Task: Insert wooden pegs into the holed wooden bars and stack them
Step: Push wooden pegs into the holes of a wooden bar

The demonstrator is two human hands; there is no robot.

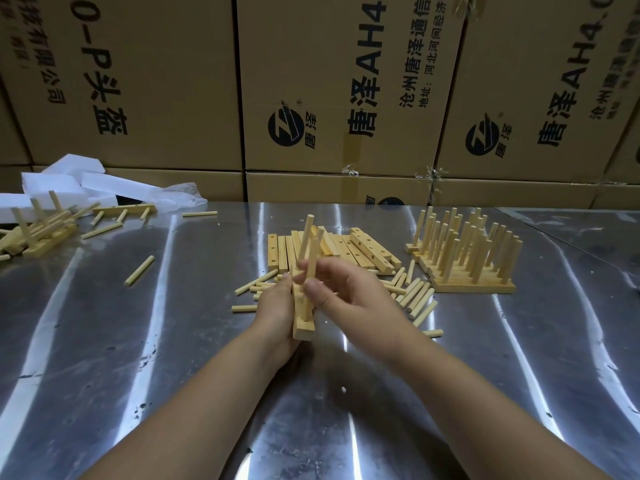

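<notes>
My left hand (275, 311) grips a holed wooden bar (303, 329) from its left side, over the middle of the metal table. Pegs stand up out of the bar. My right hand (341, 289) pinches one upright peg (312, 261) between thumb and fingers, right above the bar. Behind my hands lie several bare holed bars (346, 249) in a loose pile. Loose pegs (417, 297) are scattered under and to the right of my hands. A stack of finished bars with upright pegs (465, 258) stands at the right.
At the far left lie more pegged bars (38, 233) and white foam pieces (65, 183). Single pegs (139, 270) lie on the metal table (173, 341). Large cardboard boxes (346, 98) wall off the back edge.
</notes>
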